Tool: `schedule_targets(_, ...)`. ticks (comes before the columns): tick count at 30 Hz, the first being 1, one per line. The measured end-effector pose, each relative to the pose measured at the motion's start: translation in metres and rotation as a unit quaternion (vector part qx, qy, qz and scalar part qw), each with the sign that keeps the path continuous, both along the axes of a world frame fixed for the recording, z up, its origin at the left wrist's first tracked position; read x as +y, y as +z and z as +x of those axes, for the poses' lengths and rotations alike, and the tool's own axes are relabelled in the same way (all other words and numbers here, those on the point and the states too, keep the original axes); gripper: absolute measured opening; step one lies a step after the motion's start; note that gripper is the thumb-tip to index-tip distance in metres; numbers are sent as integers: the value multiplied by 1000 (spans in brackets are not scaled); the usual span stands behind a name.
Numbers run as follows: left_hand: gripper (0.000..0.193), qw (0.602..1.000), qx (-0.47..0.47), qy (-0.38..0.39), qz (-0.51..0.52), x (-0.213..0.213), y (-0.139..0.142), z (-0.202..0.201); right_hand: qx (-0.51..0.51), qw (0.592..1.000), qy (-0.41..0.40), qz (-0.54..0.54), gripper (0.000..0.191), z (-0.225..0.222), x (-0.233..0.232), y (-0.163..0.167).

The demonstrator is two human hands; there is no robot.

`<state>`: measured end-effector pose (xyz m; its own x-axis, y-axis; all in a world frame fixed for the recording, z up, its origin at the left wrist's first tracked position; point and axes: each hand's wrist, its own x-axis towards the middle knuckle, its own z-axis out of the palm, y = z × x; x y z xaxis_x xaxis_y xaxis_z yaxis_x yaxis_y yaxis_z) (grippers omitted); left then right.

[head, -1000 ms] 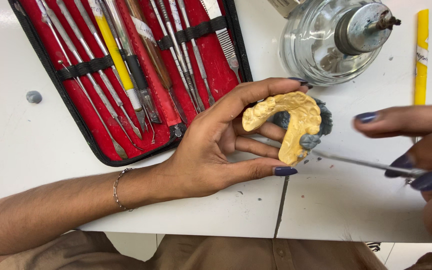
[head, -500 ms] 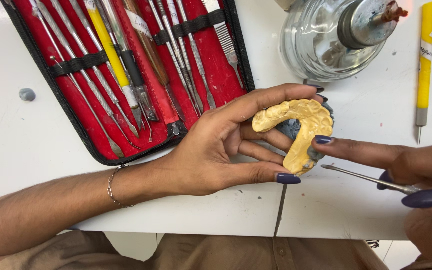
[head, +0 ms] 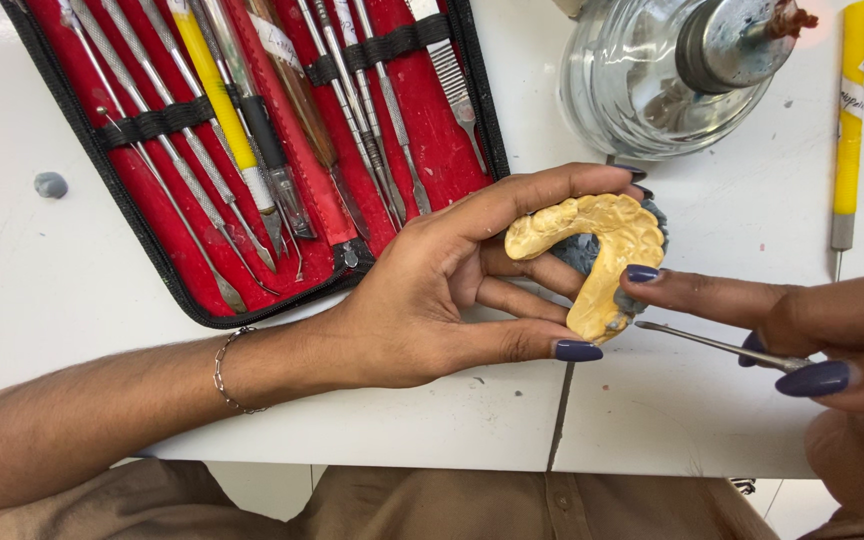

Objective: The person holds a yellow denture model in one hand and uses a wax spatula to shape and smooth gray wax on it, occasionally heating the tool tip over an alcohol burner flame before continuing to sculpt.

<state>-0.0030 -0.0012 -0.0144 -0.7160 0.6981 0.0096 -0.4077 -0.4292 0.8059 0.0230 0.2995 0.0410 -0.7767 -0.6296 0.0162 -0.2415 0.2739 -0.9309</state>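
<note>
Head view, looking down: the left hand [head: 432,300] cradles a yellow horseshoe-shaped dental cast [head: 602,250] at centre frame, fingers and thumb curled round its edges, grey material showing behind it. At lower right the right hand [head: 812,350] pinches a thin metal instrument [head: 722,345], forefinger stretched out touching the cast. On the white bench [head: 52,280], an open red tool case [head: 252,140] sits upper left, a glass burner [head: 672,70] upper right.
</note>
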Motion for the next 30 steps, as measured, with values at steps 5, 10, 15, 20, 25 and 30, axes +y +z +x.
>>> schedule_targets(5, 73, 1000, 0, 0, 2, 0, 0, 0, 0, 1000, -4, -4, 18, -3, 0, -2)
schedule_targets(10, 73, 1000, 5, 0, 0, 0, 0, 0, 3, 1000, 11, 0, 18, 1, 1, 1)
schedule_targets(15, 73, 1000, 9, 2, -6, -1, -1, 1, 3, 1000, 18, 1, 18, 4, 1, 2)
schedule_targets(20, 74, 1000, 3, 0, -3, -1, 0, 1, 5, 1000, 5, 0, 18, 2, 0, 1)
schedule_targets(25, 73, 1000, 0, -2, 0, -1, 1, 1, 3, 1000, 8, 0, 18, 3, 0, 1)
schedule_targets(30, 73, 1000, -2, -2, 0, 0, 1, 1, 4, 1000, 3, 0, 18, 0, 0, -1)
